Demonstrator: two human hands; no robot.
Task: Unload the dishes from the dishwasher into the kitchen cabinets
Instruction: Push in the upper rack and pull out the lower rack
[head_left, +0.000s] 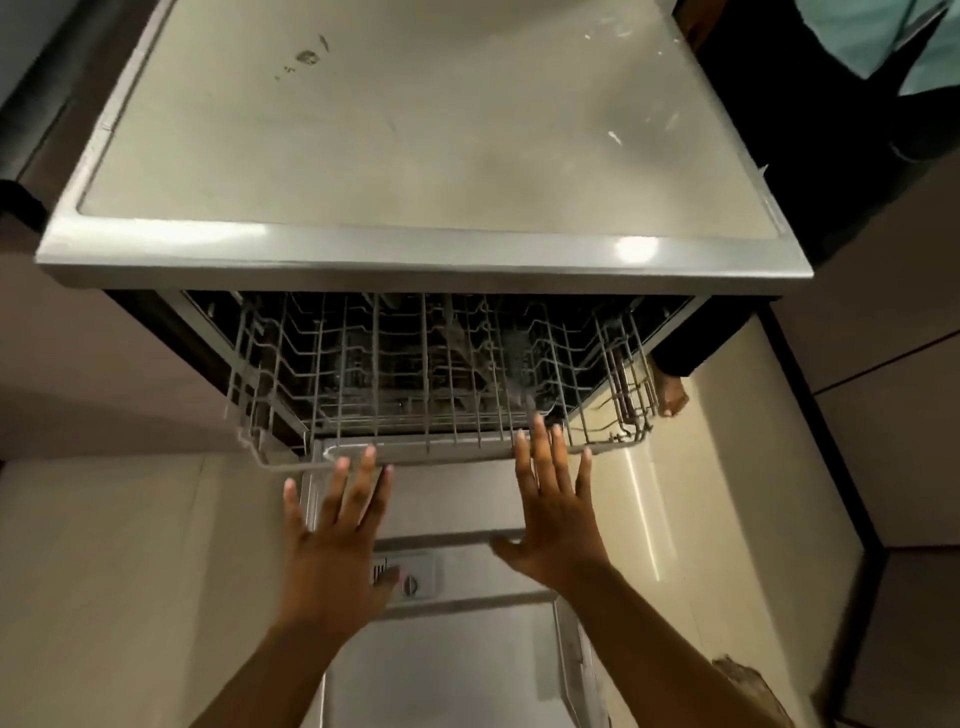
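Observation:
A freestanding dishwasher with a grey top (415, 130) stands open in front of me. Its wire upper rack (436, 374) is partly pulled out over the lowered door (452, 649). I see no dishes in the rack, only bare tines; deeper inside is dark. My left hand (337, 540) is spread flat, fingertips at the rack's front rail (447, 449). My right hand (556, 509) is also spread, its fingertips touching the same rail further right. Neither hand holds anything.
The door's inner face carries a detergent dispenser (410, 579). Beige floor tiles (130, 597) lie on both sides. A person in dark trousers stands at the right, a bare foot (672, 397) beside the rack. Brown cabinet fronts (893, 415) line the right.

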